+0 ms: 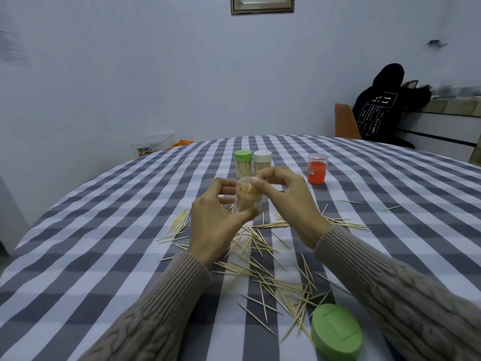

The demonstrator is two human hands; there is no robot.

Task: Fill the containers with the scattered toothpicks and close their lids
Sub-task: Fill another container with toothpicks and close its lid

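Note:
My left hand [216,217] grips a clear open container [248,198] packed with toothpicks, lifted above the table. My right hand [283,196] is at the container's mouth, its fingertips curled at the rim; whether they pinch toothpicks cannot be told. Several loose toothpicks [263,259] lie scattered on the checked tablecloth below and toward me. A green lid [337,332] lies at the near right. Behind my hands stand two filled, closed containers, one with a green lid [243,164] and one with a white lid [263,161]. An upside-down clear container on its orange lid [317,171] stands to the right.
The round table carries a grey and white checked cloth [104,230]. A person in a black hooded top [382,108] sits at the far right on an orange chair [345,121]. A clear plastic box [153,145] stands beyond the table's far left edge.

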